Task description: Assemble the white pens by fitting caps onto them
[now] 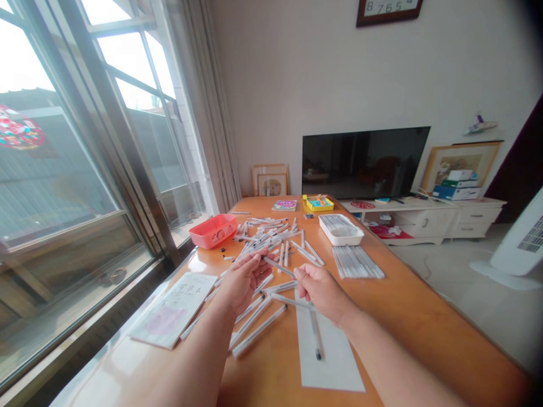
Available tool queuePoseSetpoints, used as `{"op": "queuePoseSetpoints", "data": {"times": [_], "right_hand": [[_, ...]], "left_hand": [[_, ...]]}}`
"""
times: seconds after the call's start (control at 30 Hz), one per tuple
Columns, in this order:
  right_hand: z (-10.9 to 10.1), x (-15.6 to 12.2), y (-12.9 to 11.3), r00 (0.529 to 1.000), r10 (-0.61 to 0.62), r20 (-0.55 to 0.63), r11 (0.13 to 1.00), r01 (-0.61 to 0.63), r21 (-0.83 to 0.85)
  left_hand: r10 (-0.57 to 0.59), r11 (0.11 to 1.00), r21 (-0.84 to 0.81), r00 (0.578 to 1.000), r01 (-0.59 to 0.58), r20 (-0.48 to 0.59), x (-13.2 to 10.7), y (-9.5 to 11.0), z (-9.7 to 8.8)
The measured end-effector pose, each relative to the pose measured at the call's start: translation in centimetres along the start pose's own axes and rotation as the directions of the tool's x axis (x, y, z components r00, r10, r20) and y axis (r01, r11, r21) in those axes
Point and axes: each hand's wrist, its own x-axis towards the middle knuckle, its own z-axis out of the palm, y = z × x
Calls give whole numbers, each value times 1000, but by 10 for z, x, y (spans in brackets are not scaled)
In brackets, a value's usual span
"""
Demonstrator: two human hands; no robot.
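Observation:
Both hands hold one thin grey-white pen (278,267) over the wooden table (407,316). My left hand (242,278) pinches its far end. My right hand (321,291) is closed around its near end. Under the hands lie several loose pens (254,322), and a bigger scattered pile of pens (267,234) lies further back. One pen with a dark tip (316,336) rests on a white paper sheet (328,353) below my right hand.
A red tray (212,230) stands at the left and a white tray (340,229) at the right, with a neat row of pens (357,262) before it. A printed sheet (176,308) lies near the window. Yellow box (319,203) and booklet (284,205) sit far back.

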Motion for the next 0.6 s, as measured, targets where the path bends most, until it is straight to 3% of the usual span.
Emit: {"op": "queuePoseSetpoints", "data": {"times": [0.23,0.37,0.53,0.6], "right_hand": [[1,-1,-1,999,-47,-4,997,47,-67],[1,-1,1,998,-55,-4,995,54,-82],[0,1,3,1000,-12,-10,999,12,-53],[0,1,3,1000,-17,-7,998,17,-54]], "left_hand": [[33,997,76,988,-22,-150,2,-8,1],[39,997,74,990,-29,-132,2,-7,0],[-3,1000,15,1000,4,-23,-1,0,2],[-13,1000,10,999,14,-39,-2,1,3]]}}
